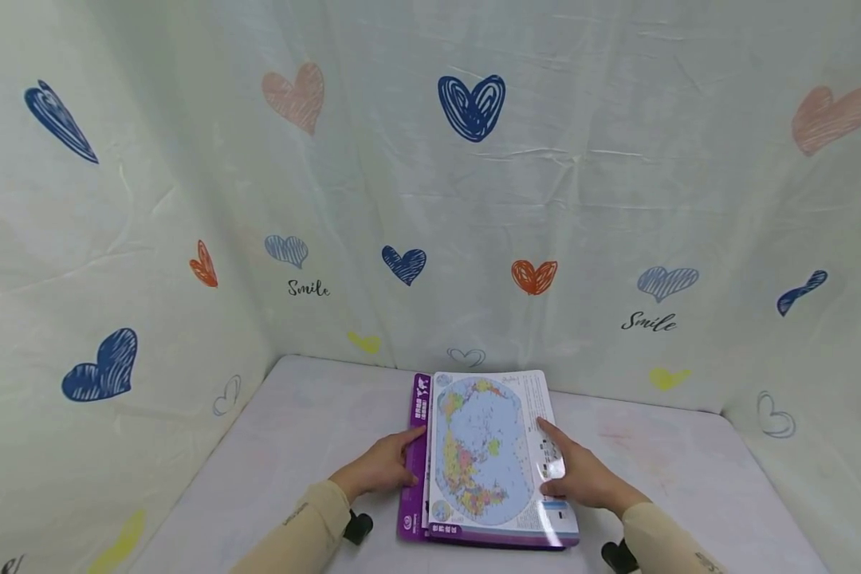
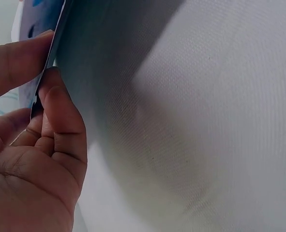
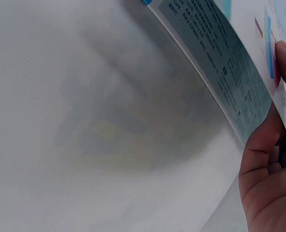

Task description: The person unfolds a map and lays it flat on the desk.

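Observation:
A world map (image 1: 484, 446) with a glossy front and a purple strip (image 1: 414, 454) down its left side is held between my two hands above the table. My left hand (image 1: 380, 465) grips the purple left edge; in the left wrist view the thumb and curled fingers pinch a thin sheet edge. On the opposite edge, my right hand (image 1: 581, 470) has its thumb on the front and its fingers behind. From the right wrist, a second layer printed with small text (image 3: 215, 63) shows behind the front sheet. Part of each hand's fingers is hidden behind the map.
The white-covered table (image 1: 308, 414) meets a pale curtain (image 1: 588, 199) printed with hearts and "Smile" at the back and sides. Black wrist devices (image 1: 359, 528) show below both sleeves.

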Motion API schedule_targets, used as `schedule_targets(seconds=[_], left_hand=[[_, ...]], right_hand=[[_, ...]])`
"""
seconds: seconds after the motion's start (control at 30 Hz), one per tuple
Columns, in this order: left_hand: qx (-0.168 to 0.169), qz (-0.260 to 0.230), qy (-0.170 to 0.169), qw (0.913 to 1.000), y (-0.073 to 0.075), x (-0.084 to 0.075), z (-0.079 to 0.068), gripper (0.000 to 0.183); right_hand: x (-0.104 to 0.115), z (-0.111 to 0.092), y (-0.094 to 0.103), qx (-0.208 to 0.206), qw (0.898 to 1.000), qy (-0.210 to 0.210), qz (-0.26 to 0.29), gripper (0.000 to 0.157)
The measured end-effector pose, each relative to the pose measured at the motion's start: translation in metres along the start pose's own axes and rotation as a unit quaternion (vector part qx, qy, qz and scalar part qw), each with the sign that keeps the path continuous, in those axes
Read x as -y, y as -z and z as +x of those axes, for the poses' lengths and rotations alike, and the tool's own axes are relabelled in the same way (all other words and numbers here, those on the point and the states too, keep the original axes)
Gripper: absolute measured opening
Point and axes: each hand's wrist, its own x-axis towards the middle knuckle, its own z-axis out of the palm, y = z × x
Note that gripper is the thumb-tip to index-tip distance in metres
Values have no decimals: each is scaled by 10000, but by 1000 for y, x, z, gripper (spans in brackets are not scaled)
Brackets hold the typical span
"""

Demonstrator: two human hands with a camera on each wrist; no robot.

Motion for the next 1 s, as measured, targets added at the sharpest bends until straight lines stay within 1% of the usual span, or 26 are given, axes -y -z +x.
schedule_targets(seconds=[0.2, 0.43, 0.57, 0.8, 1.0], left_hand=[[-32, 92, -42, 9999, 1, -1, -2, 87], [-118, 282, 141, 9994, 5, 0, -4, 85], [-212, 289, 272, 9990, 8, 3, -5, 85], [-240, 347, 313, 9986, 16, 5, -8, 83], [-307, 401, 409, 9979, 22, 10, -10, 84]], right_hand=[[-4, -1, 5, 60, 9996, -292, -16, 111], [-9, -5, 15, 1, 9997, -199, -153, 111], [-12, -6, 22, 18, 9995, -292, -85, 112], [-19, -9, 32, 34, 9992, -397, -105, 112], [-26, -15, 42, -17, 9991, -315, -299, 112]])
